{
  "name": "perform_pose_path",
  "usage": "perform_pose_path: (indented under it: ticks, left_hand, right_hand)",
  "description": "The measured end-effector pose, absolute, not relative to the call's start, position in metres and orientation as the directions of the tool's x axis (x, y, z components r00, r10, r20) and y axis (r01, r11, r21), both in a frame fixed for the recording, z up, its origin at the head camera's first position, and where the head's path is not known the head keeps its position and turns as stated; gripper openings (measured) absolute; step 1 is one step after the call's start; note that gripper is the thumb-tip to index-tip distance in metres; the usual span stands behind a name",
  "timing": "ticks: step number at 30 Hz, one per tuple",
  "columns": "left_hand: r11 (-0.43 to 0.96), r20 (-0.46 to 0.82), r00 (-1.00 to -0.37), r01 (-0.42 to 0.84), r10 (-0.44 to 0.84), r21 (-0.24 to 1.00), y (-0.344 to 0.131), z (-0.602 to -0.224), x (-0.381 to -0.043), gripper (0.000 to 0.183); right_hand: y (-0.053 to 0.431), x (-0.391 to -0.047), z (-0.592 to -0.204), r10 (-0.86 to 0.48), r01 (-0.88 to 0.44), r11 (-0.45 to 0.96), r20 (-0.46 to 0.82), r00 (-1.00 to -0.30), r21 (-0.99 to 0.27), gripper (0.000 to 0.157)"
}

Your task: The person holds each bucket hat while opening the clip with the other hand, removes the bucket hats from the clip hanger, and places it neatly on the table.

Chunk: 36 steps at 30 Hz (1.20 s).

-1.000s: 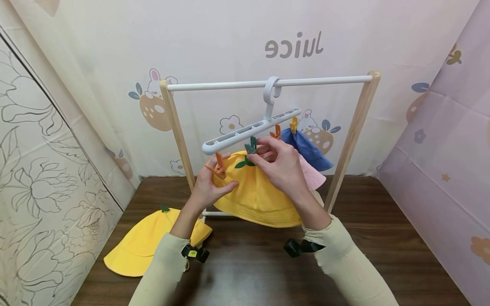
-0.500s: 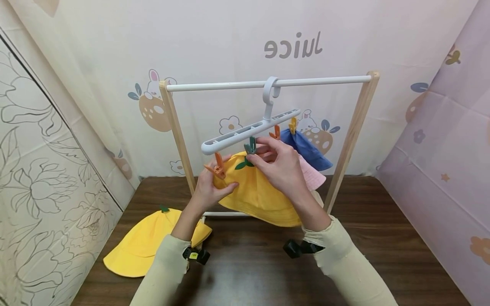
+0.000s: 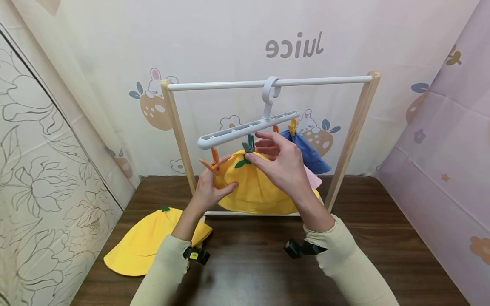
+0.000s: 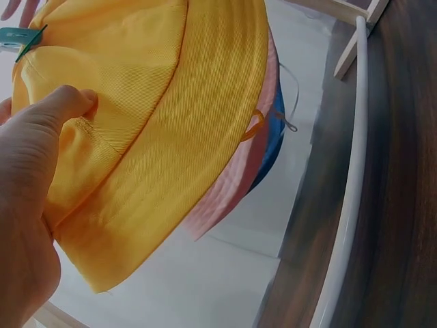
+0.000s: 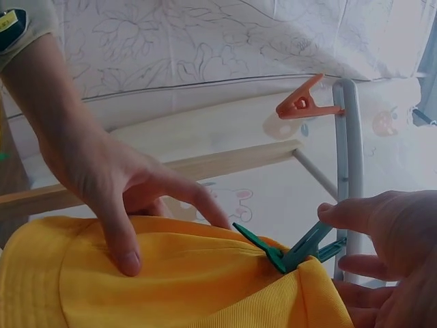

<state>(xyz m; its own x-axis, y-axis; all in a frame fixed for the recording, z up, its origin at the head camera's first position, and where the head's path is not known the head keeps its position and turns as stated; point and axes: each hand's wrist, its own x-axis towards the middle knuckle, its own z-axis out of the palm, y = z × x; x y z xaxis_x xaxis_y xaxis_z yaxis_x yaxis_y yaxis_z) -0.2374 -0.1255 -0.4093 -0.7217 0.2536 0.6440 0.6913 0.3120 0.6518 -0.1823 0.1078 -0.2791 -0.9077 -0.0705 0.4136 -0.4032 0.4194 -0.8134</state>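
My left hand (image 3: 210, 187) holds a yellow bucket hat (image 3: 260, 191) by its left side, thumb in front and fingers behind the cloth. At the hat's crown, beside a green leaf tab (image 5: 256, 246), sits a green clothespin (image 3: 248, 144). My right hand (image 3: 281, 159) has its thumb and fingers on either side of this clothespin's handles. The clothespin hangs at a white hanger bar (image 3: 229, 135). An orange clothespin (image 3: 212, 162) hangs from the bar's left end, in front of my left fingers. In the left wrist view, my left thumb (image 4: 65, 106) presses the yellow cloth.
A wooden rack with a white rod (image 3: 325, 80) bears the hanger. Behind the held hat hang a pink hat (image 3: 313, 177) and a blue hat (image 3: 311, 153), the blue one from a yellow clothespin (image 3: 292, 127). Another yellow hat (image 3: 143, 242) lies on the table at left.
The held hat's brim has risen and swung slightly back. The hanger's left end has shifted a little left and up. Both hands stay at the hat and the green clothespin.
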Motion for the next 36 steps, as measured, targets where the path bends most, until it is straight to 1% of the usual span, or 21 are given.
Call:
perform_pose_path:
  ticks: [6,12,20,26,36]
  left_hand:
    - [0.316,0.654,-0.712,0.701,0.256,0.639,-0.126,-0.410,-0.237,0.080]
    - [0.327,0.663,-0.705,0.707,0.253,0.627,-0.126,-0.411,-0.235,0.081]
    - [0.387,0.666,-0.706,0.699,0.241,0.601,-0.125,-0.414,-0.232,0.082]
    - [0.399,0.684,-0.688,0.713,0.241,0.576,-0.124,-0.415,-0.229,0.083]
    - [0.392,0.694,-0.677,0.724,0.244,0.568,-0.126,-0.416,-0.226,0.082]
  right_hand:
    - [0.105,-0.182,-0.278,-0.066,-0.405,0.404,0.415,-0.907,-0.820,0.059]
    - [0.102,-0.185,-0.278,-0.058,-0.420,0.395,0.434,-0.899,-0.817,0.056]
    - [0.099,-0.187,-0.280,-0.035,-0.434,0.406,0.460,-0.887,-0.804,0.055]
    - [0.095,-0.190,-0.282,-0.011,-0.430,0.403,0.466,-0.885,-0.807,0.054]
    - [0.090,-0.196,-0.288,0.016,-0.471,0.347,0.507,-0.862,-0.811,0.050]
